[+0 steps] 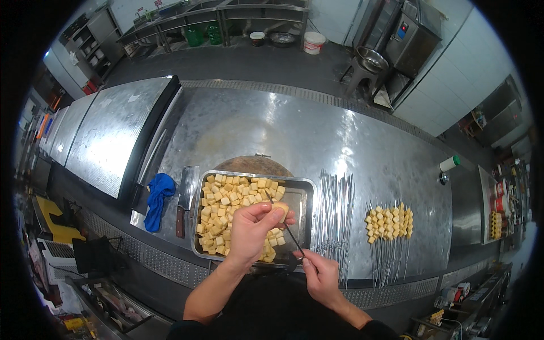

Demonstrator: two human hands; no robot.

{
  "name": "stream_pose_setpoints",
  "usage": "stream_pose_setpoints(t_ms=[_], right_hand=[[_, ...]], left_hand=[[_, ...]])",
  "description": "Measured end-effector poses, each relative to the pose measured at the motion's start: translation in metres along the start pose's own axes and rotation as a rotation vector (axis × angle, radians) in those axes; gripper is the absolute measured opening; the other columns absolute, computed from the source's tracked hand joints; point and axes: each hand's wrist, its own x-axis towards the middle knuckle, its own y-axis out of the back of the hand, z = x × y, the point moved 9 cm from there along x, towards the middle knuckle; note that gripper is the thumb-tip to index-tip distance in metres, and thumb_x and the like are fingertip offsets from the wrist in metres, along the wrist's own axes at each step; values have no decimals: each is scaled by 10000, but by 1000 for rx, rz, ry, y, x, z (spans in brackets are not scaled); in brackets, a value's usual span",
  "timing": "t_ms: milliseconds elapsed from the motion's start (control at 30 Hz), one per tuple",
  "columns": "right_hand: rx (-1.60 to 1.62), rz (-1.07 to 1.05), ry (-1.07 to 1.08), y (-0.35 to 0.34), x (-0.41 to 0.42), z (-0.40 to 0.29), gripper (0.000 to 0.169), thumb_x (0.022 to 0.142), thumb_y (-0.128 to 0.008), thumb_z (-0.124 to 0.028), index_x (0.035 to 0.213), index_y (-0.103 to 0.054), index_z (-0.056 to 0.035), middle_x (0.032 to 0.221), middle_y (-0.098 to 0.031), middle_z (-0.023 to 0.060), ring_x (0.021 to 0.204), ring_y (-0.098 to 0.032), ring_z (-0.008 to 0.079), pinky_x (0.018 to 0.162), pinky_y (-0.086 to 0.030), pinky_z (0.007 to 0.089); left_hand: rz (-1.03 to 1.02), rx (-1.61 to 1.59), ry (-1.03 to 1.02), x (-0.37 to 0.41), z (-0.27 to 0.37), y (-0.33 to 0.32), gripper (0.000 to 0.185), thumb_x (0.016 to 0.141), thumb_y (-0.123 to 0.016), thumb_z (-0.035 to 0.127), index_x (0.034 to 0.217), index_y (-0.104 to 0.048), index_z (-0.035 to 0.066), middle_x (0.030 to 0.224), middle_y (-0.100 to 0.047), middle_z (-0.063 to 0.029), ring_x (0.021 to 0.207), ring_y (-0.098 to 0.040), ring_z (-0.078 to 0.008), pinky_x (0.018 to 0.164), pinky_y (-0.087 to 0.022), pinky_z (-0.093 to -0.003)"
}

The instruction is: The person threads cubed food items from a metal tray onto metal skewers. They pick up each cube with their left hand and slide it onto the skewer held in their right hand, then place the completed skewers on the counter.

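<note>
Between the fingers and thumb of my left hand [254, 229] is a pale yellow food cube [279, 209], perhaps tofu. A thin metal skewer [293, 239] runs through the cube, its tip showing beyond. My right hand [321, 272] grips the skewer's lower end. Both hands are over or beside a steel tray [301, 212], whose left part is heaped with similar cubes [221, 204]. Right of the tray lies a pile of bare metal skewers [335, 208]. Farther right, several loaded skewers [389, 223] lie side by side, cubes at their far ends.
A cleaver [187, 195] and a blue cloth [160, 199] lie left of the tray on the steel table [297, 123]. Behind the tray shows a round wooden board [255, 164]. A green-capped container [449, 163] is at the right edge. A steel-topped unit [114, 131] stands at left.
</note>
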Motion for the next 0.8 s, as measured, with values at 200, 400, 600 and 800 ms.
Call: stream_pose_setpoints(t_ms=[200, 400, 600, 800], right_hand=[[72, -15, -101, -6, 7, 8, 187, 932, -541, -19, 1060, -675, 9, 617, -565, 87, 531, -530, 103, 516, -427, 264], [203, 27, -114, -14, 15, 17, 134, 947, -553, -51, 970, -667, 15, 587, -551, 51, 528, -528, 97, 508, -426, 263], [271, 35, -131, -16, 26, 14, 169, 983, -517, -70, 924, -648, 19, 609, -529, -6, 547, -465, 47, 503, -377, 219], [297, 111, -141, 4, 26, 32, 190, 999, -504, -95, 937, -638, 24, 628, -535, -5, 559, -464, 46, 507, -377, 214]], left_hand=[[-3, -2, 47, -3, -14, -5, 171, 938, -634, 81, 1002, -694, -65, 921, -721, -134, 836, -702, -192, 749, -564, -291], [55, 17, 75, -11, -20, -8, 183, 933, -639, 70, 1013, -683, -88, 931, -717, -137, 838, -697, -183, 759, -568, -291], [99, 53, 105, -19, -30, -12, 196, 938, -638, 72, 1050, -673, -84, 947, -716, -134, 832, -689, -167, 757, -567, -290], [-16, 133, 100, -28, -55, -8, 189, 908, -665, 65, 1051, -680, -56, 1027, -714, -138, 913, -682, -192, 799, -548, -299]])
